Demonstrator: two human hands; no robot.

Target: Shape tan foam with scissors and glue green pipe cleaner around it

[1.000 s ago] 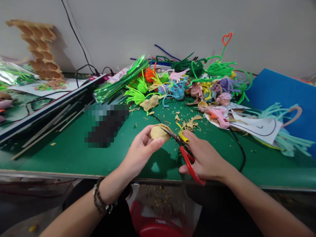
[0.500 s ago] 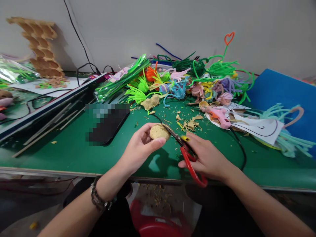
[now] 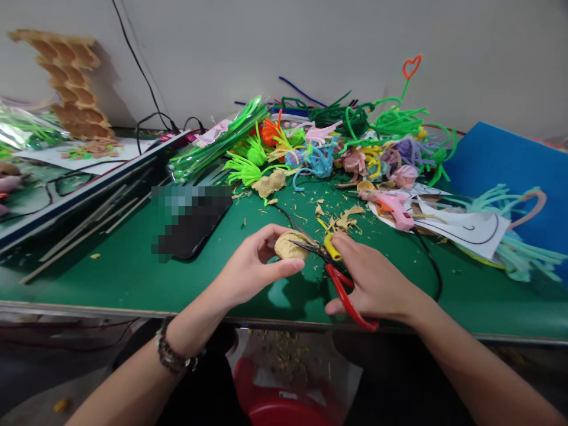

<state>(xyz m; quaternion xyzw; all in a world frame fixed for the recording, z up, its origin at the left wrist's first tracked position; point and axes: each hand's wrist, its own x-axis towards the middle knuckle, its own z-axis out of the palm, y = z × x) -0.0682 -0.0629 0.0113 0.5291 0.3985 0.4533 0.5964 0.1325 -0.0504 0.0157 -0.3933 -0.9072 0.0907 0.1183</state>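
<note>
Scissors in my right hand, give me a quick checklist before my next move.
1. Tan pulp piece held: ok, in the left hand.
2. Scissors held: ok, in the right hand.
3. Left thumb off the blades: ok, below them.
4. Left fingertips behind the piece clear: cannot tell, hidden.
5. Pink glue gun aside: ok, apart from both hands.
6. Green tabletop free of scraps: not ok, tan scraps lie beyond the scissors.

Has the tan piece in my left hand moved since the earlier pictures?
Yes, slightly: against the pink glue gun, the tan piece has shifted right and towards you.
</note>
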